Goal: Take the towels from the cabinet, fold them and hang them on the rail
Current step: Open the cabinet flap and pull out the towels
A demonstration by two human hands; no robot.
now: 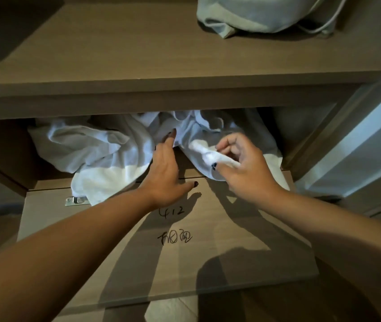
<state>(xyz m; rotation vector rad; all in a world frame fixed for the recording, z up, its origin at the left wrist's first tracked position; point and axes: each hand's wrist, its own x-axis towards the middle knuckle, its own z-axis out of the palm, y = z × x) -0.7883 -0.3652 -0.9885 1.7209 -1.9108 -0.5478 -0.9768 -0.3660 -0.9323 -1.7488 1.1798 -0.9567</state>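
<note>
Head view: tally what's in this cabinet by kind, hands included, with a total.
Crumpled white cloth towels in the lower compartment: a heap; separate pieces cannot be told apart, counted as 1
Pale grey-green fabric drawstring bag on the upper shelf: 1
Metal hinge plate on the lowered wooden flap: 1
Bare hands: 2, the left hand flat and the right hand with its grip on towel cloth
Total: 5

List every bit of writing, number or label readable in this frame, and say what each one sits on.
"412", handwritten in black marker on the wooden panel below the towels.
A second handwritten line just under it on the same panel: three scrawled characters, not legible to me.
No other text, brand or label is visible.
</note>
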